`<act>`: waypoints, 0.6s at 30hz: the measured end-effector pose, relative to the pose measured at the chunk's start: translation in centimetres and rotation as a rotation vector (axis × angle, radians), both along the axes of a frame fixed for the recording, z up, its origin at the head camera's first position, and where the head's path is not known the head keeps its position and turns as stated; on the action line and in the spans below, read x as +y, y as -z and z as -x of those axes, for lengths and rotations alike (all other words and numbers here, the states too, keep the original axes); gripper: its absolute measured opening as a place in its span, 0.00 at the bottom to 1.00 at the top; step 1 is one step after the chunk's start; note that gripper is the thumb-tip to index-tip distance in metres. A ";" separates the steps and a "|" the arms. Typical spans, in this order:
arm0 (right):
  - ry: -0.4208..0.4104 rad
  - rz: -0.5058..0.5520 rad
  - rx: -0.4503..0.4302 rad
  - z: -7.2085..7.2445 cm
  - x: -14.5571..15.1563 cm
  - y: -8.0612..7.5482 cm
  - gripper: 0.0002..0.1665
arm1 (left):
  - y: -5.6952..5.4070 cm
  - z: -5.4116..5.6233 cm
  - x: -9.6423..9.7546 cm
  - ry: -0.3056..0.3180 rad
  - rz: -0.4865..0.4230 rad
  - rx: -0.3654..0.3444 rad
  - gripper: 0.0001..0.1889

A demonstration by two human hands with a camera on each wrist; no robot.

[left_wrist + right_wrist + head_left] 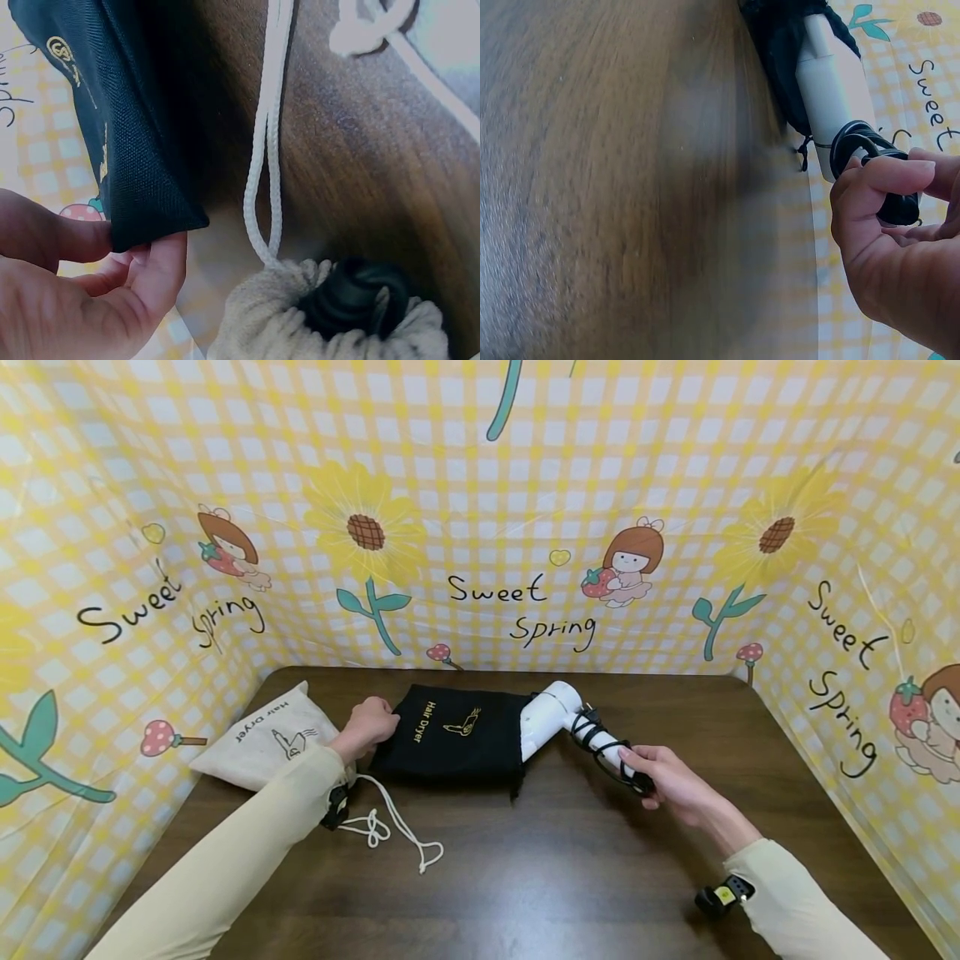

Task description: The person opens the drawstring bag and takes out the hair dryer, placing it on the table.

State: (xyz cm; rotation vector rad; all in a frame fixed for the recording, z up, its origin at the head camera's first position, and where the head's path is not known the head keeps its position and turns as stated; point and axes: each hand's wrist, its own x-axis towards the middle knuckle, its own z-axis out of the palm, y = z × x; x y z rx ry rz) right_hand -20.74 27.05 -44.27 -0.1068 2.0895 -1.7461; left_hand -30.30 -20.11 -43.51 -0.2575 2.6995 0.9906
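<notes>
A white hair dryer (553,703) lies partly inside a black drawstring bag (480,752) lettered "Hair Dryer"; the bag hides its front end. Black cord (600,737) is wound round the dryer's handle, with the plug near the top. My right hand (671,783) grips the end of that handle, fingers curled round it in the right wrist view. At the bag's closed left end, my left hand (367,727) pinches a corner between thumb and fingers, which the left wrist view shows close up. Partly behind my left forearm lies a cream "Hair Dryer" bag (258,735).
White drawstrings (401,827) trail from the cream bag across the brown wooden table (510,877). In the left wrist view, something black shows in the cream bag's gathered mouth (247,315). Yellow checked cloth (480,510) hangs round the back and both sides.
</notes>
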 end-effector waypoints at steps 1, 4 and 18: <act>0.004 -0.002 0.001 0.0 0.1 0.0 0.26 | 0.0 0.0 0.0 0.004 0.002 0.003 0.18; 0.014 -0.004 0.003 0.0 0.3 -0.2 0.26 | 0.1 0.0 0.0 0.028 0.010 0.018 0.20; 0.034 0.023 0.028 0.4 1.2 -0.7 0.27 | 3.6 1.7 -1.3 0.168 0.122 0.105 0.16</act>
